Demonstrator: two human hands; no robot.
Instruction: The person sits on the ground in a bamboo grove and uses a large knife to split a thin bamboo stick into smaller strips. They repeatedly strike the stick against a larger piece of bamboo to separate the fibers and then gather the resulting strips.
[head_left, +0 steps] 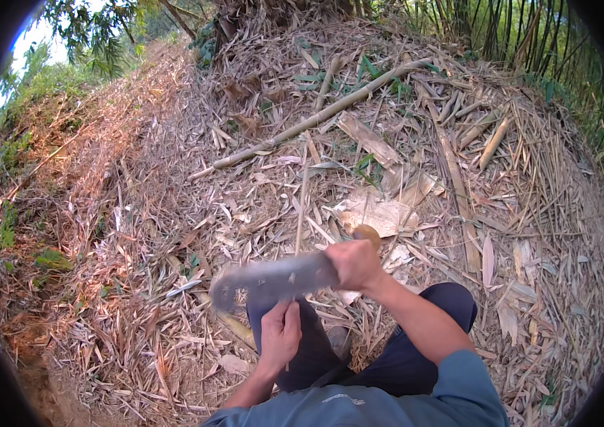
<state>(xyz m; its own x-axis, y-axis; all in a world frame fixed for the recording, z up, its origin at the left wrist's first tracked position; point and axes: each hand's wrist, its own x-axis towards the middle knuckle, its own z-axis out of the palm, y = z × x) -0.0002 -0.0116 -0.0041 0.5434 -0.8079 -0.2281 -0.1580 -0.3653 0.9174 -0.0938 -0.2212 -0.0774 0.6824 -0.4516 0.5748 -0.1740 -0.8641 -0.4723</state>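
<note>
My right hand (pixel 353 266) is wrapped round the handle of a machete, and the round wooden end of the handle shows beyond my fist. The broad grey machete blade (pixel 273 280) points left, slightly smeared by motion, just above my left hand. My left hand (pixel 280 334) is closed on a thin bamboo stick (pixel 302 206), which runs away from me and passes behind the blade. A short end of the stick shows below my left hand. Whether the blade touches the stick, I cannot tell.
Dry bamboo leaves and sheaths cover the sloping ground. A long bamboo pole (pixel 316 119) lies across it ahead of me. Several cut pieces (pixel 494 142) and a split length (pixel 456 185) lie to the right. My bent knees (pixel 451 302) are close beneath my hands. Bamboo stems (pixel 529 35) stand behind.
</note>
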